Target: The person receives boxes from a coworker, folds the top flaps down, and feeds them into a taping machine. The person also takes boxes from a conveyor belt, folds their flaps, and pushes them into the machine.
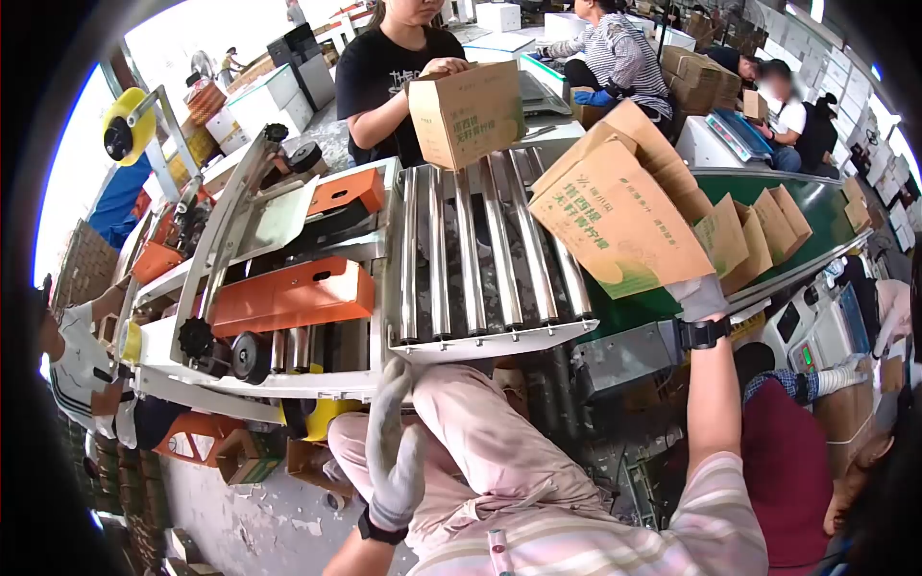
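The right hand point(699, 298), in a grey glove, is closed at the lower right corner of a large printed carton point(624, 221); its fingers are partly hidden, so how tightly this grip is drawn in cannot be told. The carton leans, flaps up, over the right edge of the roller conveyor point(492, 346) and the near left end of the green belt point(624, 322). The left hand point(396, 446), also gloved, has an open grip holding nothing: fingers extended, thumb spread away, just below the conveyor's near left corner. Whether its fingertips touch the rail cannot be told.

Wide open air separates the two hands. Six steel rollers point(471, 259) run from the conveyor's near edge towards its far edge, their tops exposed for most of that length. At the far edge a co-worker point(399, 58) holds a second carton point(468, 115), upright and slightly turned.

Along the belt, beyond the large carton, stand at least two open cartons point(754, 245); their flaps overlap too much for a sure count. One more carton point(857, 204) sits near the belt's far right end. Left of the rollers, the machine point(379, 288) carries two long orange guards point(293, 298), one near and one far, with a gap between them.
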`<move>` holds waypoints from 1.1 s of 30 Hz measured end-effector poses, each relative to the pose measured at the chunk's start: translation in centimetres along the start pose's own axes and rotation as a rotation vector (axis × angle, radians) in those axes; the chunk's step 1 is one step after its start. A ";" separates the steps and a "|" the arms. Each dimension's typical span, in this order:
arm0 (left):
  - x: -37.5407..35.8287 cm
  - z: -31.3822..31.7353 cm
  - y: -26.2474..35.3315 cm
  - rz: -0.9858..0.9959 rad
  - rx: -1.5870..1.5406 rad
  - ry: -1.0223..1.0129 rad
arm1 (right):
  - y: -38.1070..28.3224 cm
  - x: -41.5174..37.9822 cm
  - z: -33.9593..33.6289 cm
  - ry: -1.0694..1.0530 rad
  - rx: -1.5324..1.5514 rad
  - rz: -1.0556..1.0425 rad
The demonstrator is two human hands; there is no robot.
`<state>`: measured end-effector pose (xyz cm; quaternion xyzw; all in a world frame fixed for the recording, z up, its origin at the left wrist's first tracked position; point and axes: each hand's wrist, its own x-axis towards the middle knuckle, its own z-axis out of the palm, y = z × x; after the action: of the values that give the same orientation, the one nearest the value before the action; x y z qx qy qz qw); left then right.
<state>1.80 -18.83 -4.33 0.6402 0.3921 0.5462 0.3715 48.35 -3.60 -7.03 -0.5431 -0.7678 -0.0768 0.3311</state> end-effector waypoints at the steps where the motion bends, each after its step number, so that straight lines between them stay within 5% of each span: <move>1: 1.7 0.2 -0.4 0.008 -0.038 0.028 | -0.9 1.7 0.2 -0.003 0.019 -0.012; 3: 7.2 0.7 0.0 -0.080 -0.257 0.048 | -4.5 5.6 1.1 -0.255 0.533 0.024; 4: 9.9 0.7 -1.4 -0.131 -0.355 0.080 | -6.9 6.3 1.7 -0.330 1.080 0.211; 5: 12.5 0.6 -2.0 -0.189 -0.366 0.056 | -8.6 7.9 3.5 -0.380 1.180 0.494; 6: 15.3 0.2 -3.8 -0.258 -1.226 -0.075 | -9.4 8.6 4.7 -0.426 1.289 0.537; 7: 17.3 0.5 -3.1 -0.184 -0.508 -0.034 | -9.9 9.1 5.6 -0.470 1.394 0.584; 8: 18.3 0.2 -3.8 -0.181 -0.411 -0.143 | -10.8 9.8 5.3 -0.473 1.397 0.578; 13: 19.4 -0.7 -5.4 -0.127 -0.210 -0.313 | -12.3 14.0 0.5 -0.402 0.890 0.168; 14: 19.4 -0.8 -5.6 -0.131 -0.212 -0.312 | -12.6 14.2 0.1 -0.222 0.520 -0.149; 15: 19.4 -0.9 -5.7 -0.108 -0.270 -0.340 | -12.7 14.4 -0.5 -0.226 0.519 -0.152; 17: 19.6 -1.9 -5.9 -0.084 -0.329 -0.356 | -12.2 14.4 -1.6 -0.287 -0.027 -0.478; 19: 20.8 -3.2 -5.0 0.118 0.004 -0.653 | -12.4 13.6 -2.5 -0.215 -0.267 -0.776; 20: 21.2 -3.6 -3.8 0.238 0.415 -0.667 | -11.9 13.1 -2.7 -0.276 -0.368 -0.801; 22: 22.4 -4.3 -4.2 0.029 0.179 -0.803 | -11.4 11.5 -3.3 -0.339 -0.467 -0.836; 24: 22.8 -4.8 -2.6 -0.043 0.189 -0.938 | -12.1 9.8 -4.4 -0.576 -0.177 -0.472; 25: 22.1 -4.2 -3.3 -0.083 -0.053 -0.934 | -12.9 10.4 -4.2 -0.707 0.235 -0.329; 27: 21.3 -3.7 -2.9 -0.117 0.031 -0.852 | -11.9 9.2 -1.2 -0.631 0.759 -0.070; 28: 20.7 -2.5 -5.2 0.024 -0.058 -0.656 | -13.2 8.7 -0.8 -0.547 0.986 0.105; 29: 19.0 -0.3 -3.8 -0.387 -0.393 -0.371 | -14.2 8.5 -0.3 -0.547 0.987 0.101; 32: 17.7 3.1 -4.5 -0.455 -0.538 0.042 | -14.1 7.5 3.0 -0.229 1.292 0.510; 33: 17.5 3.4 -5.0 -0.458 -0.539 0.043 | -14.5 7.5 3.0 -0.232 1.292 0.513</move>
<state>6.33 -1.04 -2.16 0.4029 0.3748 0.5461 0.6317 32.80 -2.12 -1.36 -0.4064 -0.5379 0.5332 0.5110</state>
